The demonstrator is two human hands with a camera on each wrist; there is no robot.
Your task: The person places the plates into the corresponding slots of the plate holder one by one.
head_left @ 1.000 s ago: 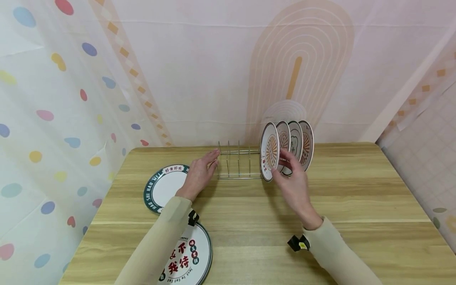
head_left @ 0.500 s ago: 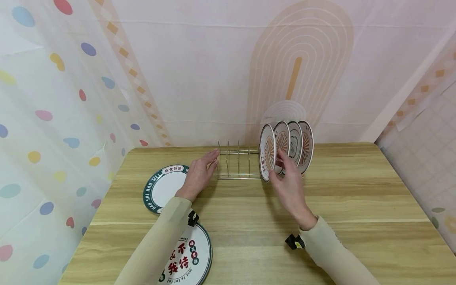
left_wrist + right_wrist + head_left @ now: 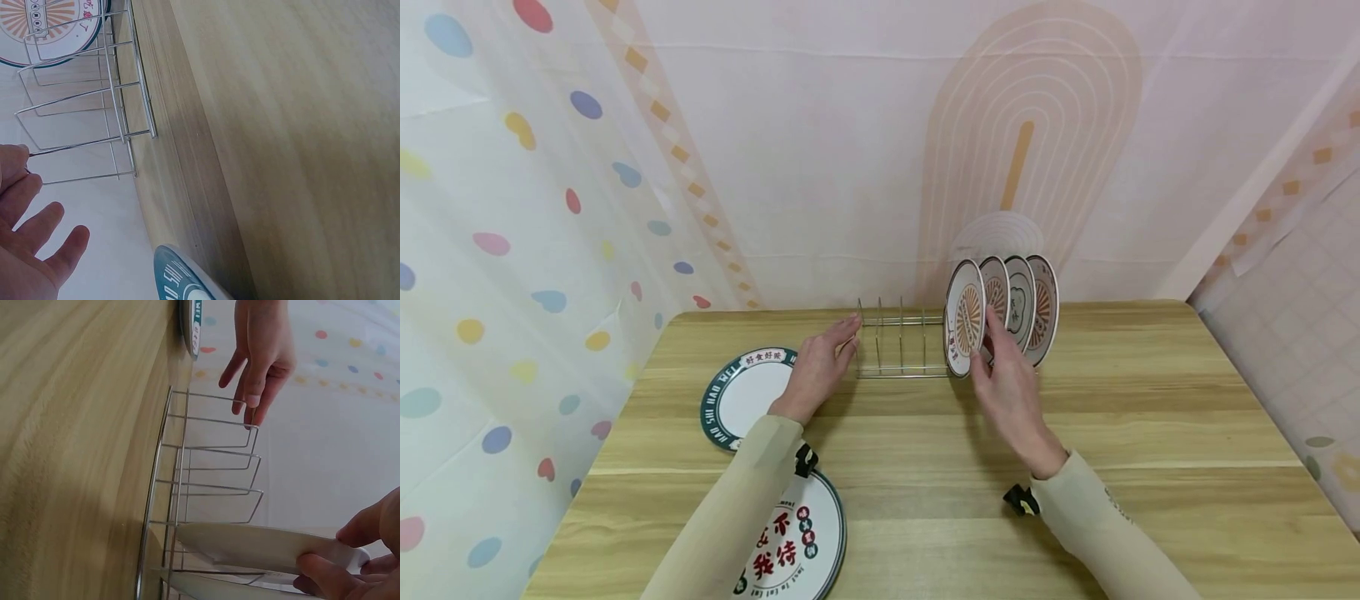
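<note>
At the back of the table stands a wire plate rack point(image 3: 917, 367) with several white patterned plates upright in its right part. My right hand point(image 3: 1011, 396) pinches the rim of the leftmost plate point(image 3: 965, 317), which has an orange sunburst; thumb and fingers lie on opposite faces. In the right wrist view this plate point(image 3: 250, 547) stands on edge between the wires. My left hand point(image 3: 816, 367) pinches the top of the rack's left end wire. The left wrist view shows that hand point(image 3: 31, 231) with its other fingers spread off the rack point(image 3: 147, 106).
A green-rimmed plate point(image 3: 715, 408) lies flat left of the rack, partly behind the left forearm. Closer to the front, a stack of larger plates with red lettering point(image 3: 812, 575) lies partly under the left sleeve. A patterned cloth point(image 3: 820, 167) hangs behind the table.
The leftmost plate has shifted slightly in its slot, its lean changing a little. My right hand has moved slightly left and higher along its rim. The left hand stays on the rack.
</note>
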